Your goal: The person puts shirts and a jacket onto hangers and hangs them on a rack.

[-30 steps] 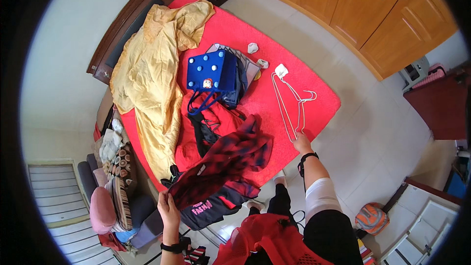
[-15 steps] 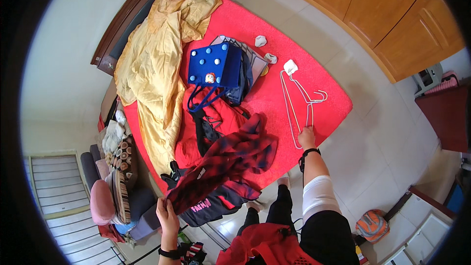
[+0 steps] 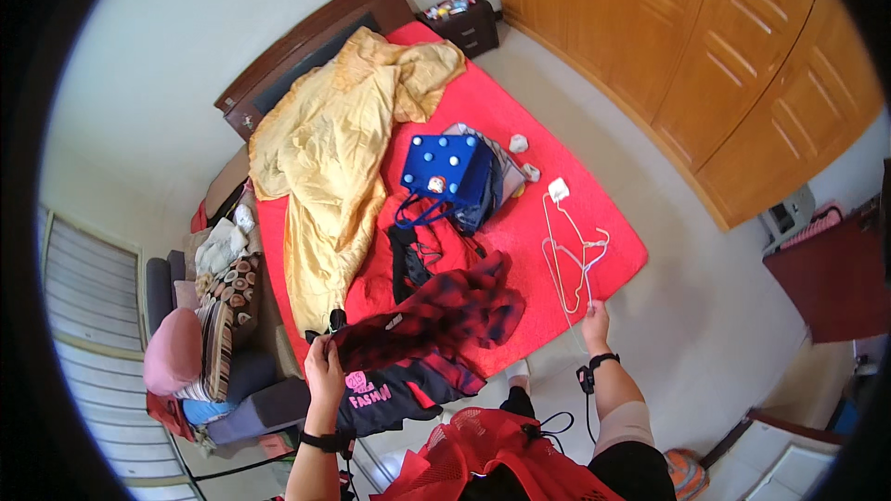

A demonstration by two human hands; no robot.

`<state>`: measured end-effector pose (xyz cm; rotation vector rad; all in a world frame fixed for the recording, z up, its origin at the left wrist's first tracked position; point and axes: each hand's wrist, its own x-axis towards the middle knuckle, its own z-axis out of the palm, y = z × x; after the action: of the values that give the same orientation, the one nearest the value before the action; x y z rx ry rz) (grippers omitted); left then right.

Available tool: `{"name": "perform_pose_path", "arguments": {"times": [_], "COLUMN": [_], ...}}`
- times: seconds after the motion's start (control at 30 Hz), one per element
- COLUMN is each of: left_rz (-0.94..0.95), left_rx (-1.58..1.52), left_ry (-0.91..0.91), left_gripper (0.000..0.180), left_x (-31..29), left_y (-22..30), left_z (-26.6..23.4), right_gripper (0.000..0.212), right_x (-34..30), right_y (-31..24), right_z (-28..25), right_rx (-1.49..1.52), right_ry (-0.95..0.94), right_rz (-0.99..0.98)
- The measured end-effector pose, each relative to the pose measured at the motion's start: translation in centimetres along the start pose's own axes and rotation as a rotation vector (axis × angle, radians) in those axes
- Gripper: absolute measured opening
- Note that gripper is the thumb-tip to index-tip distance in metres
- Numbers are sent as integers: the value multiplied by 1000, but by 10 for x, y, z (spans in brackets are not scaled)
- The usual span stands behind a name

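My left hand (image 3: 325, 373) is closed on an edge of a red and dark-blue plaid shirt (image 3: 450, 306). The shirt stretches across the near end of the bed over a dark garment with pink print (image 3: 385, 399). In my right hand (image 3: 597, 325), the fingers pinch the lower part of a white wire hanger (image 3: 587, 280) beyond the bed's near right edge. A second pale hanger (image 3: 551, 260) overlaps it on the red bedspread, so I cannot tell whether my fingers also touch that one. A small white square object (image 3: 558, 189) lies at the hangers' far end.
A blue tote bag with dots (image 3: 445, 167) lies mid-bed, near red clothing (image 3: 380, 260). Yellow bedding (image 3: 325, 148) covers the left side. Cushions (image 3: 174, 348) are piled at left. Wooden wardrobes (image 3: 640, 46) line the far right, and a nightstand (image 3: 464, 28) stands behind the bed.
The view has shifted, showing more of the far wall. My left hand has moved forward with the shirt edge toward the bed's left corner. The hangers have spread apart, one still in my right hand.
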<state>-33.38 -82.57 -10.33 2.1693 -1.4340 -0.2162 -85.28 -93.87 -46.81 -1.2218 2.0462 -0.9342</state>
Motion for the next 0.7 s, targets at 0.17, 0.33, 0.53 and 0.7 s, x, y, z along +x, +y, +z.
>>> {"name": "perform_pose_path", "arguments": {"times": [0.17, 0.33, 0.53, 0.7], "left_rz": [52, 73, 114, 197], "left_rx": [-53, -153, -246, -345], "left_ry": [90, 97, 120, 137], "left_gripper": [16, 20, 19, 20], "left_x": [1, 15, 28, 32], "left_y": [-25, -34, -31, -14], "left_z": [-23, -54, -107, -149], "right_gripper": [15, 15, 33, 40], "right_x": [-21, -43, -99, -149], "right_y": [-87, -194, -328, -430], "right_z": [-44, -89, -131, -171], "right_rx": [-113, 152, 741, 856], "right_ry": [-112, 103, -37, -103], "right_rz": [-192, -553, -470, -470]}}
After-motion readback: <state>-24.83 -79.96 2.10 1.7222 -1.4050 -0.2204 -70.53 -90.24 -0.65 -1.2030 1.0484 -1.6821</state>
